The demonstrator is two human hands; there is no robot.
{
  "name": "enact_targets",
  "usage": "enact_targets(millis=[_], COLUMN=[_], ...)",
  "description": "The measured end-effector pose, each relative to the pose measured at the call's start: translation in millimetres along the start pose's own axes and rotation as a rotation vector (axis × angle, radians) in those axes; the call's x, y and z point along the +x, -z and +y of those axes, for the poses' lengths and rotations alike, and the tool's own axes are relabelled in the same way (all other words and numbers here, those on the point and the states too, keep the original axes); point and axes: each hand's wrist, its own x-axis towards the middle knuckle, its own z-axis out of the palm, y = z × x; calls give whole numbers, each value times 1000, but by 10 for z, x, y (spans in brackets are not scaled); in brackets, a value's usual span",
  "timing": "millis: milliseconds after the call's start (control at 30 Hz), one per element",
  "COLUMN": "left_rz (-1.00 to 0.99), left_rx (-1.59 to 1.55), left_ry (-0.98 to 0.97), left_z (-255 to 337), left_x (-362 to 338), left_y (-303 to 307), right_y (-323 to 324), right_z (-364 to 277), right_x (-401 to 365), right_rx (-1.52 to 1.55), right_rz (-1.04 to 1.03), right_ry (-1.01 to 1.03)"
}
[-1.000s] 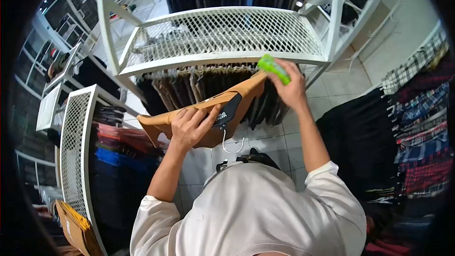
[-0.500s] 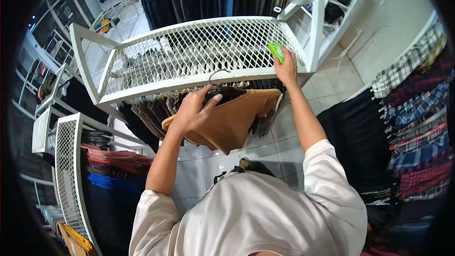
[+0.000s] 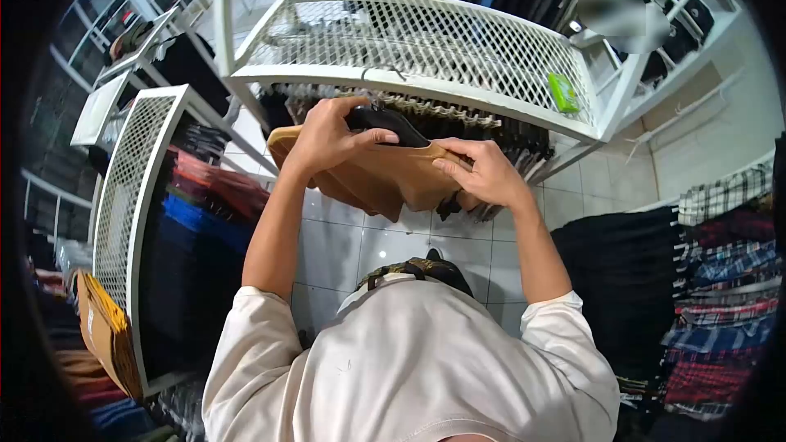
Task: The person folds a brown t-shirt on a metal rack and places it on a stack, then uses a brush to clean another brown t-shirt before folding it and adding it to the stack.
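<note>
A tan shirt (image 3: 385,180) hangs on a black hanger (image 3: 389,124) just in front of the white mesh shelf (image 3: 409,42). My left hand (image 3: 336,137) is closed on the top of the hanger, near its metal hook. At the shirt's right shoulder, the fingers and thumb of my right hand (image 3: 483,170) pinch the fabric. The bright green packet (image 3: 562,92) lies on the right end of the mesh shelf, away from both hands.
Trousers hang beneath and behind the shelf. To the left is a rack with a mesh top (image 3: 135,180) and dark and red clothes. Plaid shirts (image 3: 725,278) hang at the right. White floor tiles (image 3: 327,237) show between the racks.
My right hand has let go of the green packet, now on the shelf, and has taken hold of the shirt's shoulder. The view has shifted, with the shelf higher and farther right.
</note>
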Motion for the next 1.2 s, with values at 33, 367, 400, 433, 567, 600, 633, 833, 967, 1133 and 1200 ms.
enact_targets(millis=[33, 367, 400, 433, 567, 600, 633, 833, 967, 1133, 1200], left_rz=[8, 647, 648, 651, 730, 745, 756, 595, 488, 461, 442], left_rx=[-1, -349, -316, -283, -239, -141, -44, 30, -34, -108, -127], left_ry=[87, 185, 203, 220, 244, 260, 276, 319, 193, -22, -19], left_z=[43, -348, -348, -360, -477, -477, -467, -675, -638, -481, -463], left_x=[-100, -1065, -1118, -1161, -1362, -1423, -1479, -1895, -1884, -1671, -1572], left_y=[116, 105, 132, 178, 416, 532, 645, 1133, 1374, 1452, 1430], right_y=[-93, -1612, -1757, -1842, -2377, -2430, -2468, -2133, -1881, -1567, -1475], right_z=[-55, -764, -901, -1045, -1129, -1168, -1203, -1129, -995, -914, -823], right_x=[25, 281, 311, 333, 436, 470, 502, 670, 878, 898, 829], right_rx=[23, 394, 336, 355, 412, 472, 532, 274, -221, -359, -342], right_rz=[-7, 217, 286, 226, 264, 224, 185, 330, 589, 476, 458], right_ry=[24, -74, -35, -141, -23, 31, 83, 111, 409, 440, 397])
